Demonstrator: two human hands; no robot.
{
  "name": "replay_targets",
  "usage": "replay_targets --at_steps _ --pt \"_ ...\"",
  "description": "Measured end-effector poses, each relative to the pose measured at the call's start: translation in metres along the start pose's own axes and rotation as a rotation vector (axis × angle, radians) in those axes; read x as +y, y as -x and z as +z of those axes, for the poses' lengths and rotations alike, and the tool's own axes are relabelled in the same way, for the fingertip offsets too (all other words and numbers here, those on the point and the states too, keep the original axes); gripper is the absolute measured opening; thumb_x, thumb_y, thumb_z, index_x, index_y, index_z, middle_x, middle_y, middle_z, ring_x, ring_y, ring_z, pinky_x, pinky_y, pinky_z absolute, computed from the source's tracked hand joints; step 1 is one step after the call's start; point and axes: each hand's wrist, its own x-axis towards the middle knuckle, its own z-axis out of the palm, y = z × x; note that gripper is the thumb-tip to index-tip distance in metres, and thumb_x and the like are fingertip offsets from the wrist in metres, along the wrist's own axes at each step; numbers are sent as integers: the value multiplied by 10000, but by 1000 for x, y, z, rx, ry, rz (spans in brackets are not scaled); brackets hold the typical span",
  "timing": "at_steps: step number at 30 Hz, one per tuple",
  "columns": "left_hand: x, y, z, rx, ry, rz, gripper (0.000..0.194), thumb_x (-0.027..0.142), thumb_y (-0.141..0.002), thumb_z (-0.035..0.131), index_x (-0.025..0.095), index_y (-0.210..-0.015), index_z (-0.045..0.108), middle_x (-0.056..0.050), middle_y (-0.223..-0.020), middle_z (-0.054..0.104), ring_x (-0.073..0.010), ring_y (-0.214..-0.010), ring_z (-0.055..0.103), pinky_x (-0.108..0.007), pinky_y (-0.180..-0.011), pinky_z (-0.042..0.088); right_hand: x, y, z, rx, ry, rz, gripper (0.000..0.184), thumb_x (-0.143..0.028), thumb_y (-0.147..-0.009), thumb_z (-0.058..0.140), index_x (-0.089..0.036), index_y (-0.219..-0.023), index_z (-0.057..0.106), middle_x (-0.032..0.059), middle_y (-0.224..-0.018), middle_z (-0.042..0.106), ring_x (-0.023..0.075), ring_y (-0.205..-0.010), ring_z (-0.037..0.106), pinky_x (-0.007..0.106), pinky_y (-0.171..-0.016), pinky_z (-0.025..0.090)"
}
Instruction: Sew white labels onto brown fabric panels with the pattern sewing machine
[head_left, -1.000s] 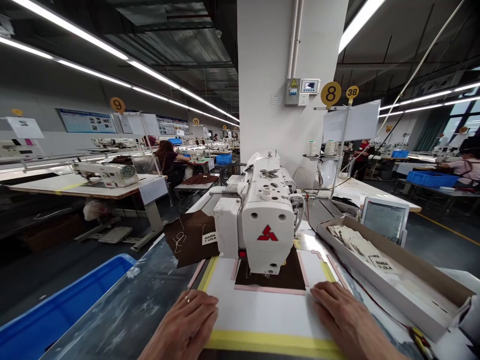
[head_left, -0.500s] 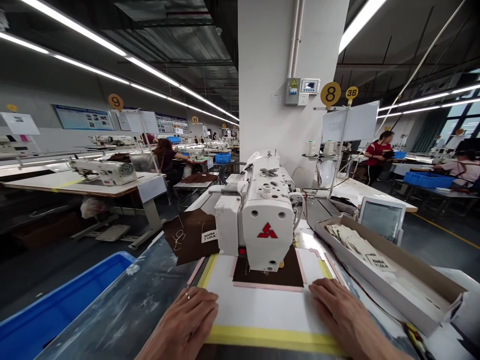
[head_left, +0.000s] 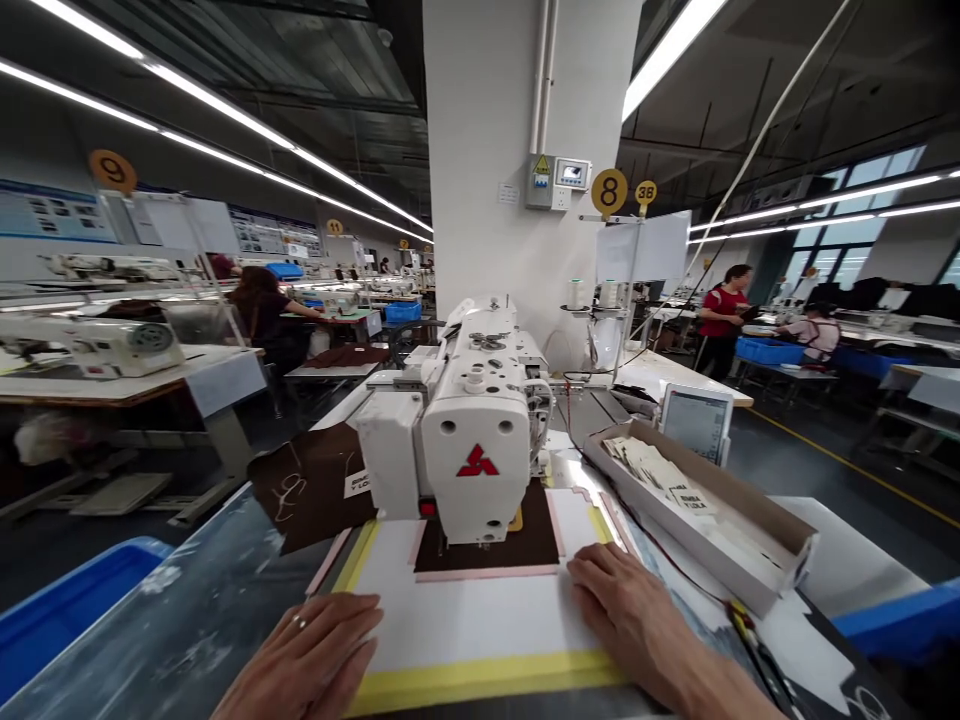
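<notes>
Two open hands lie flat: our left hand [head_left: 304, 652] and right hand [head_left: 630, 625] touch either edge of the template [head_left: 480, 620]. It runs lengthwise ahead, under the sewing machine [head_left: 465, 430].

left hand [head_left: 307, 650]: palm down, flat | right hand [head_left: 626, 625]: palm down, flat

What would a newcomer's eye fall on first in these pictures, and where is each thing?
The large white sewing machine with a red logo stands in the centre, straight ahead. Below it, the left hand and the right hand rest at the edges of a white template board edged with yellow tape. To the right lies a long cardboard box of printed labels.
</notes>
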Motion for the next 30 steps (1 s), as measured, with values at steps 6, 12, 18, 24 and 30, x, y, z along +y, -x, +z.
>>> replay_targets --at_steps 6,12,18,24,30 --pt "14 -13 -23 -59 25 31 262 326 -1006 629 276 -1262 657 -9 -1178 763 -190 -1118 712 -245 -996 557 7 4 9 20 -18 -64 240 -161 -1054 409 -233 -1114 630 88 -1123 680 264 -1017 665 437 -885 547" --pt "20 -12 -22 -71 101 -64 214 282 -1040 573 255 -1224 679 -61 -1179 747 -215 -1114 696 -289 -956 569 12 6 21 63 -7 -65 246 -205 -1065 396 -262 -1119 629 67 -1094 677 253 -979 666 422 -834 548" --pt "21 -9 -24 -61 227 -110 210 251 -1048 559 250 -1206 697 -64 -1147 747 -223 -1114 695 -319 -954 574 13 6 17 32 1 -40 226 -281 -1091 388 -261 -1105 613 69 -1127 674 277 -1026 646 518 -914 525" --pt "26 -11 -26 -68 250 -118 207 241 -1040 569 262 -1208 688 -48 -1144 747 -209 -1110 691 -308 -939 583 11 6 13 59 7 -30 264 -314 -1104 363 -273 -1131 622 71 -1176 677 299 -1109 641 544 -921 529" --pt "26 -12 -26 -87 239 -112 209 244 -1045 566 270 -1215 686 -42 -1159 745 -213 -1116 690 -319 -946 583 11 7 16 106 45 -64 244 -295 -1083 432 -293 -1177 658 56 -1150 707 280 -1081 681 516 -949 552"
